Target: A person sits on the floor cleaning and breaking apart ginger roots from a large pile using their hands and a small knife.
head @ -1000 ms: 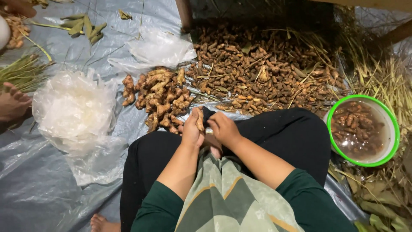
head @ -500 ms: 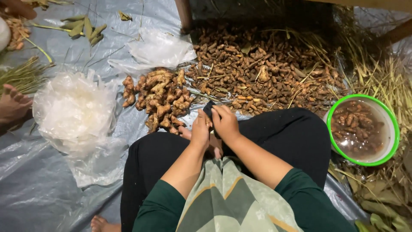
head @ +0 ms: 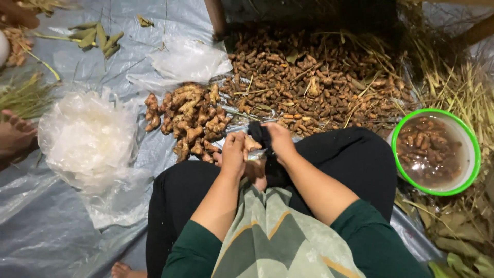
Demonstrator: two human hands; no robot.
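The left hand and right hand pinch a pale ginger piece over the lap, by a dark cloth. At the grey sheet's right edge, a green-rimmed bowl holds roots in water. Crumpled clear bags lie left.

Both hands on a root

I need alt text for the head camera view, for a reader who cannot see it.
A seated person's left hand and right hand hold a pale root piece and a dark cloth above a pile of cleaned roots, beside a green-rimmed bowl.
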